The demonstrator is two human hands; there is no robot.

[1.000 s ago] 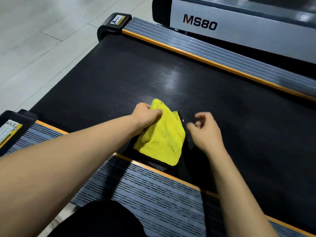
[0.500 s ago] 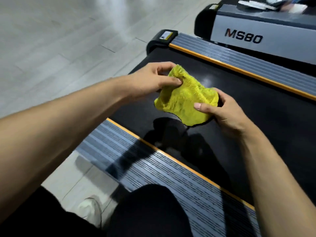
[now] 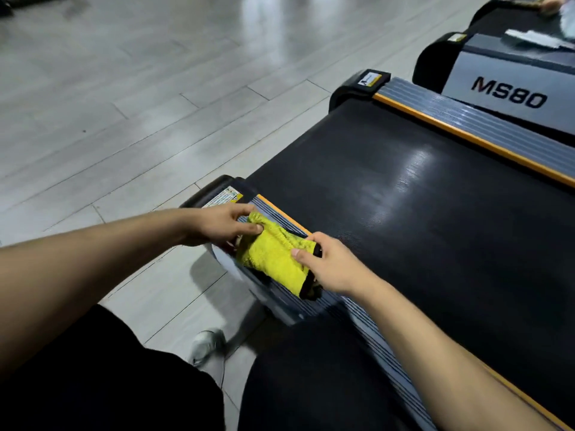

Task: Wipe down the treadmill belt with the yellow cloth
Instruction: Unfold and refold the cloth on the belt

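Both bare hands hold a fuzzy yellow microfibre cloth with a dark edge trim (image 3: 273,259) stretched between them, above the near side rail of the treadmill, a grey ribbed strip with an orange border line (image 3: 280,217). The left hand (image 3: 222,225) pinches the cloth's upper left corner between thumb and curled fingers, close to the rail's black end cap with its warning sticker (image 3: 217,194). The right hand (image 3: 329,265) grips the cloth's right edge, thumb pressed on the yellow face and fingers wrapped behind it. The cloth hangs slightly folded, its lower corner drooping over the rail; whether it touches the rail cannot be told. The wide black textured treadmill belt (image 3: 420,213) lies just beyond the hands, with a pale glare across its middle, and the cloth is not on it. On the belt's far side runs a matching grey rail with an orange line (image 3: 485,132), and past that a neighbouring machine's grey panel marked MS80 (image 3: 510,94). Pale grey plank flooring (image 3: 124,104) fills the left. The person's black-clad legs (image 3: 124,384) and a white shoe (image 3: 205,345) show at the bottom.
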